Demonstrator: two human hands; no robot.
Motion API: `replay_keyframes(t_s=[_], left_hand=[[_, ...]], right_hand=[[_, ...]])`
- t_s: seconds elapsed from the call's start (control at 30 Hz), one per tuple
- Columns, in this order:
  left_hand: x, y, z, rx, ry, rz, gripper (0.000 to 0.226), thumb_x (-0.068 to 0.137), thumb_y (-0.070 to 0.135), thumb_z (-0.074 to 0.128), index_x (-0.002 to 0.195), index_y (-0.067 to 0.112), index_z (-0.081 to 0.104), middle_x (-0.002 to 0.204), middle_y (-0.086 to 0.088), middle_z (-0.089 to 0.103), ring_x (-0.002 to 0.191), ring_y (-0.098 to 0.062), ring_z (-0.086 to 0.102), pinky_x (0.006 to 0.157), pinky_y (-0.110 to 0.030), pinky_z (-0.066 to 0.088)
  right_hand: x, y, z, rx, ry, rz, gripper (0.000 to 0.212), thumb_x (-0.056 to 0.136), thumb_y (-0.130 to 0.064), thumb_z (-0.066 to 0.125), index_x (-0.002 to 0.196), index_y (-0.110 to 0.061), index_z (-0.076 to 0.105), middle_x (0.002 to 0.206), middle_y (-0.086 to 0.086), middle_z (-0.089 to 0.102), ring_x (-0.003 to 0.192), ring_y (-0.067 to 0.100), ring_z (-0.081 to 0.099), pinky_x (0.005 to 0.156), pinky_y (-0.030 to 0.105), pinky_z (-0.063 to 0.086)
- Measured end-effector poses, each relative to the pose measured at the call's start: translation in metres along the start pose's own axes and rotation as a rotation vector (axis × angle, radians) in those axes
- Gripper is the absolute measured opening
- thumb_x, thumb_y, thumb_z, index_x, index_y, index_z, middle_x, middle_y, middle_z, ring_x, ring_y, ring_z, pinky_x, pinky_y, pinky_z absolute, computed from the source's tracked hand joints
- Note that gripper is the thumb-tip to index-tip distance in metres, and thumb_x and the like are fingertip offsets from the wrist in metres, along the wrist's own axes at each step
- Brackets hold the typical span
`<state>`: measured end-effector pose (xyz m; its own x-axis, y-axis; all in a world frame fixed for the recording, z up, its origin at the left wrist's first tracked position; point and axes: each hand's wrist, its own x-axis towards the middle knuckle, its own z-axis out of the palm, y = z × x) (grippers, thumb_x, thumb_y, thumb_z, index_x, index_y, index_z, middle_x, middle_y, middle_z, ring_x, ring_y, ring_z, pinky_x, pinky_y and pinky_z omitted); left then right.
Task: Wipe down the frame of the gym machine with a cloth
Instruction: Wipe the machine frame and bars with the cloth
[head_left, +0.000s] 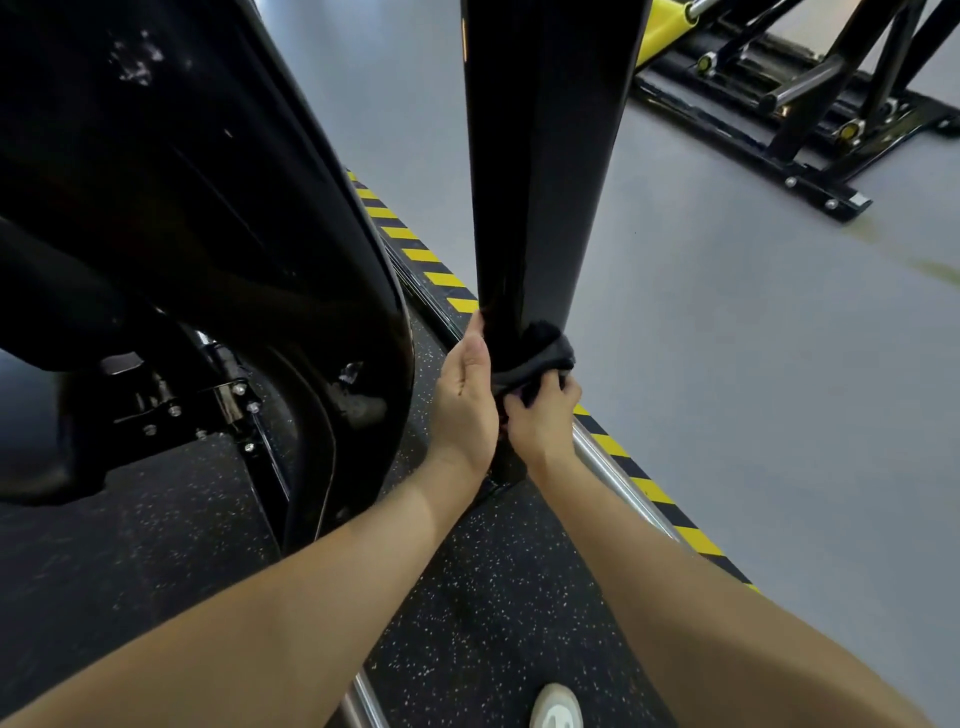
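Black upright post (540, 208) of the machine frame stands straight ahead of me, its long axis running up out of view. I have a dark cloth (540, 358) wrapped around it near the base. My left hand (465, 400) cups the post's left side; my right hand (543, 421) pinches the cloth ends, fingers curled. Both hands are equally near, so I judge the wipe travels along the post.

Hands: two — left hand (465, 400), right hand (540, 421)
Cloth (540, 358): one, dark
Frame post (540, 182): one
Shoe (556, 706): one, white
Chrome rail (618, 480): one
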<state>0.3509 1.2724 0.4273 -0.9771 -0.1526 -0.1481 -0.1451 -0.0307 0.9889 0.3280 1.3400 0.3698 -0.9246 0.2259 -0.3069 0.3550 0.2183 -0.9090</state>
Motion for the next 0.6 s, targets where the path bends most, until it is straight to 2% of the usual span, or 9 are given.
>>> replay_keyframes(t_s=[0.07, 0.13, 0.2, 0.27, 0.33, 0.4, 0.47, 0.53, 0.6], left_hand=[[-0.001, -0.003, -0.002, 0.017, -0.03, -0.014, 0.047, 0.104, 0.03, 0.022, 0.146, 0.015, 0.034, 0.145, 0.008, 0.042, 0.119, 0.012, 0.043, 0.084, 0.005, 0.033], [-0.001, -0.005, -0.002, 0.019, -0.059, -0.043, 0.047, 0.104, 0.032, 0.021, 0.147, 0.016, 0.034, 0.143, 0.01, 0.042, 0.116, 0.013, 0.043, 0.078, 0.007, 0.032], [0.0, -0.006, -0.003, 0.025, -0.065, -0.065, 0.048, 0.104, 0.035, 0.02, 0.146, 0.019, 0.035, 0.141, 0.013, 0.042, 0.121, 0.009, 0.043, 0.078, 0.008, 0.034], [0.001, -0.004, -0.003, 0.006, -0.071, -0.08, 0.049, 0.104, 0.038, 0.02, 0.146, 0.018, 0.036, 0.144, 0.008, 0.044, 0.129, 0.0, 0.042, 0.088, 0.003, 0.037], [0.0, 0.001, -0.003, -0.016, -0.086, -0.098, 0.05, 0.103, 0.039, 0.02, 0.145, 0.018, 0.037, 0.142, 0.006, 0.047, 0.13, -0.003, 0.043, 0.087, 0.001, 0.039], [-0.001, 0.01, -0.004, -0.027, -0.076, -0.092, 0.047, 0.104, 0.036, 0.021, 0.144, 0.019, 0.039, 0.136, 0.011, 0.049, 0.121, 0.008, 0.046, 0.082, 0.003, 0.038], [-0.002, 0.018, -0.005, -0.02, -0.06, -0.036, 0.043, 0.104, 0.035, 0.022, 0.139, 0.023, 0.043, 0.124, 0.016, 0.054, 0.106, 0.017, 0.05, 0.081, 0.001, 0.039], [-0.001, 0.02, -0.003, -0.009, -0.024, 0.0, 0.04, 0.103, 0.034, 0.023, 0.137, 0.025, 0.044, 0.12, 0.018, 0.055, 0.107, 0.015, 0.051, 0.086, -0.003, 0.039], [-0.001, 0.015, -0.002, 0.021, 0.006, 0.015, 0.042, 0.103, 0.035, 0.023, 0.14, 0.027, 0.04, 0.123, 0.019, 0.052, 0.114, 0.01, 0.048, 0.093, -0.005, 0.036]], right_hand=[[0.006, -0.001, -0.002, -0.032, -0.016, 0.042, 0.038, 0.089, 0.001, 0.051, 0.125, 0.0, 0.04, 0.142, 0.011, 0.021, 0.111, 0.03, 0.05, 0.1, 0.042, 0.045], [0.012, -0.003, -0.003, -0.026, -0.026, 0.116, 0.045, 0.085, 0.003, 0.051, 0.127, -0.001, 0.038, 0.141, 0.013, 0.02, 0.115, 0.036, 0.048, 0.101, 0.046, 0.043], [0.016, -0.004, -0.006, 0.025, -0.026, 0.161, 0.043, 0.078, 0.005, 0.051, 0.119, -0.004, 0.043, 0.134, 0.013, 0.027, 0.104, 0.041, 0.055, 0.093, 0.051, 0.049], [0.008, -0.016, -0.011, 0.055, 0.032, 0.104, 0.033, 0.075, 0.005, 0.053, 0.105, -0.006, 0.047, 0.124, 0.01, 0.032, 0.095, 0.039, 0.058, 0.089, 0.05, 0.051], [-0.005, -0.036, -0.015, 0.049, 0.105, -0.032, 0.029, 0.079, 0.003, 0.057, 0.104, -0.007, 0.048, 0.119, 0.008, 0.032, 0.101, 0.026, 0.053, 0.096, 0.036, 0.048], [-0.02, -0.056, -0.017, 0.04, 0.184, -0.208, 0.037, 0.082, 0.003, 0.057, 0.117, -0.006, 0.049, 0.124, 0.007, 0.031, 0.105, 0.011, 0.043, 0.093, 0.014, 0.04], [-0.029, -0.069, -0.014, 0.05, 0.238, -0.349, 0.046, 0.084, 0.0, 0.057, 0.129, -0.007, 0.047, 0.133, 0.004, 0.027, 0.108, 0.003, 0.038, 0.092, 0.007, 0.036], [-0.03, -0.067, -0.007, 0.036, 0.257, -0.406, 0.048, 0.086, -0.003, 0.057, 0.132, -0.009, 0.044, 0.142, 0.004, 0.019, 0.112, 0.0, 0.034, 0.097, 0.014, 0.037], [-0.026, -0.055, -0.002, 0.041, 0.24, -0.363, 0.044, 0.087, -0.006, 0.057, 0.129, -0.009, 0.042, 0.145, 0.005, 0.014, 0.117, 0.007, 0.037, 0.099, 0.027, 0.041]])
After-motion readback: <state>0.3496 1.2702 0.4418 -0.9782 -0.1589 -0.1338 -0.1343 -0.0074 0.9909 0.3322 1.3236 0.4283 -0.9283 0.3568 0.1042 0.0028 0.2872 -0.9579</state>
